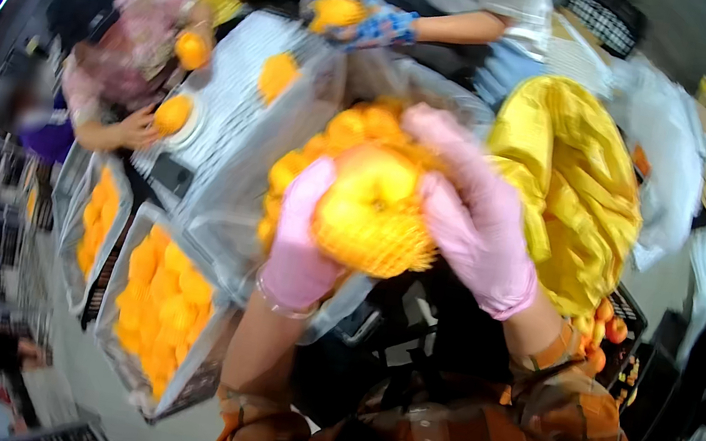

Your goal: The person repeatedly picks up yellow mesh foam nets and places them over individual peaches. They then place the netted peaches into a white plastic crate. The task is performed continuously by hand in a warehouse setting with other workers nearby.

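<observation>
My left hand [302,233], in a pink glove, is wrapped around an apple [369,185]. A yellow foam net [383,247] covers the apple's lower part; its yellow-red upper part is bare. At the apple's right side is my right hand [479,220], also gloved in pink, with thumb and fingers spread at its edge. Blur hides whether those fingers pinch the net. Right behind the apple, several netted fruits [369,126] are heaped in a lined crate [234,221], partly covered by my hands.
Crates of netted fruit [163,308] stand lower left. Yellow cloth or plastic [562,185] bulges at the right, above a black crate of bare apples [600,332]. Across from me, a co-worker's patterned gloves [385,26] hold a netted fruit; another person handles fruit at a phone [171,175].
</observation>
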A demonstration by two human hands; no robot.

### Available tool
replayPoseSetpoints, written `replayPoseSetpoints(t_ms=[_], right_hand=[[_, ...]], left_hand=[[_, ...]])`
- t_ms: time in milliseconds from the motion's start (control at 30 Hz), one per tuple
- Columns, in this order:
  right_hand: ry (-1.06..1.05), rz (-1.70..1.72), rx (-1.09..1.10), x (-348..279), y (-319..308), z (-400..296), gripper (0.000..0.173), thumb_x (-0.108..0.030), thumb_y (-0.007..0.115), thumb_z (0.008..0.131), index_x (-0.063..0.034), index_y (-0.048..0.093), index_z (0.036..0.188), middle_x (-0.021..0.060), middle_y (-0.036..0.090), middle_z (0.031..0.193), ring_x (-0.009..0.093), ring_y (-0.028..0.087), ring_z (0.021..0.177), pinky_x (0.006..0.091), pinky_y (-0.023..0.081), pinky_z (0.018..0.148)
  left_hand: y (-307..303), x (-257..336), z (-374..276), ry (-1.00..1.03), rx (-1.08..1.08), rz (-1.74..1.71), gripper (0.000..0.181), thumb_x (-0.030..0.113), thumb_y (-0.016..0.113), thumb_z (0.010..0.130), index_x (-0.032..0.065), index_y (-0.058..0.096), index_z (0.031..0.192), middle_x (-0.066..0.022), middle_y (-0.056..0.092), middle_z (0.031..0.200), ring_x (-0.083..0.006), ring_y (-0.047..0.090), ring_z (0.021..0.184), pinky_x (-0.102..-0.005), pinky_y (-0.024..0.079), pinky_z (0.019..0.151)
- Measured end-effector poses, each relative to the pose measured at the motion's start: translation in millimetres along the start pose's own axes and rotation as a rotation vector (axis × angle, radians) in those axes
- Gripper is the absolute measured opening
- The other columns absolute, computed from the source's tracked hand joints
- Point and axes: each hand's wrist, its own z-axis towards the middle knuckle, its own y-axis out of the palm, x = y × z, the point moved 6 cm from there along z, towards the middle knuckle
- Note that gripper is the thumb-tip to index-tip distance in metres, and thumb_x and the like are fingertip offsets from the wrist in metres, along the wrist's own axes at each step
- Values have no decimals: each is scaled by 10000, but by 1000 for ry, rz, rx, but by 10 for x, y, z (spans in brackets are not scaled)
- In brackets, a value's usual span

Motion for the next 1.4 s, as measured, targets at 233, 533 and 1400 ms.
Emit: replayPoseSetpoints(t_ms=[233,533,1400], right_hand=[[-22,-440,-408,-375,-347,-588,475,-277,730,780,-119,529,1180,139,606,939,349,657,844,431,544,612],[7,-225,-354,-764,-854,-1735,594,-207,789,644,-104,589,1194,183,497,1143,379,520,1098,443,482,891],[1241,333,1565,1609,-3150,-5853,443,-410,621,870,-35,552,1095,114,640,821,208,609,526,313,540,499]], left_hand=[[673,-43,-563,-236,-87,-51,550,200,543,947,-8,396,1435,-209,525,1372,-287,531,1263,-386,422,1077],[1849,-399,-1048,-155,-654,191,491,165,519,946,-21,442,1394,-168,555,1327,-265,564,1196,-370,446,1047],[854,-1936,-1053,177,-287,559,387,149,537,960,-56,555,1289,-202,590,1277,-318,555,1196,-424,436,1045]])
